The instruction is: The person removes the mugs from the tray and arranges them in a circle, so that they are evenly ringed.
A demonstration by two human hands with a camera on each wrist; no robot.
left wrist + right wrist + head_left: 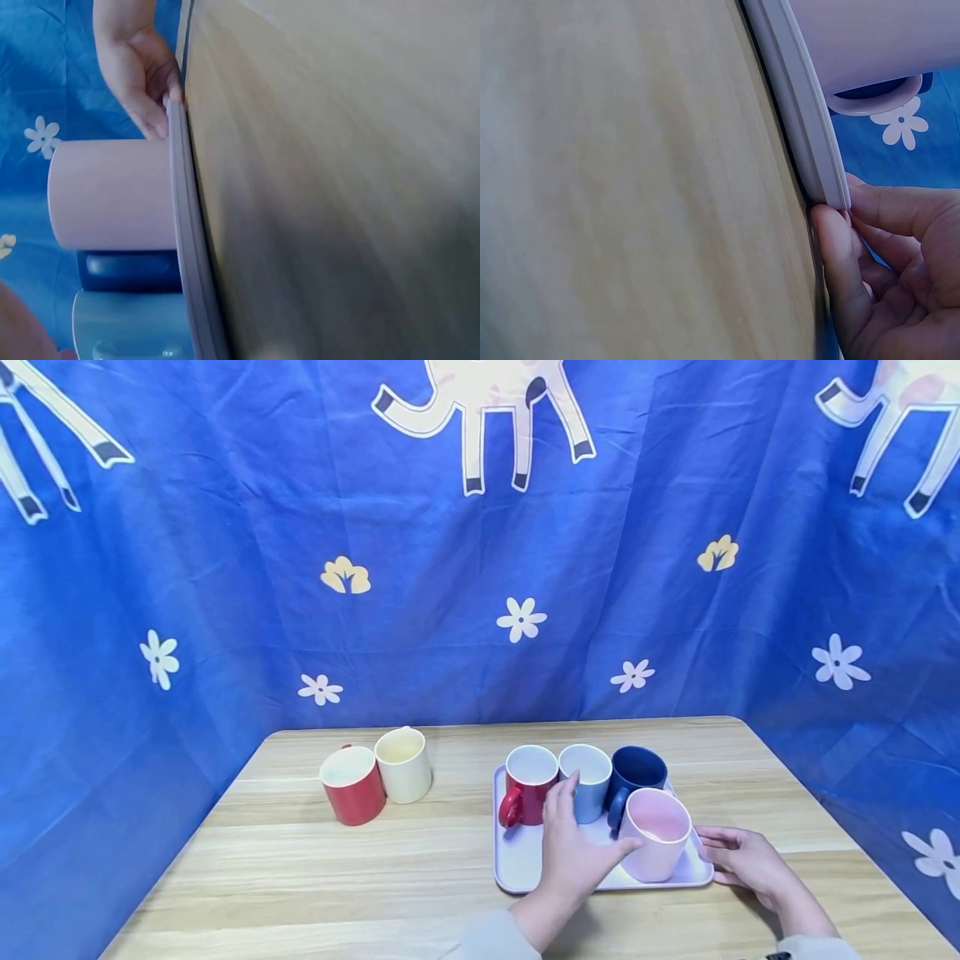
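Note:
Over the front of the white tray my left hand is spread with nothing in its grasp. Its fingers reach up in front of the light blue mug, and its thumb points at the pink mug; whether it touches either is unclear. My right hand pinches the tray's right edge, as the right wrist view shows with fingertips at the rim. Also on the tray stand a red mug with its handle forward and a dark blue mug, partly hidden behind the pink one.
On the left of the wooden table stand another red mug with a white inside and a cream mug, side by side. A blue curtain with animal and flower prints surrounds the table's back and sides.

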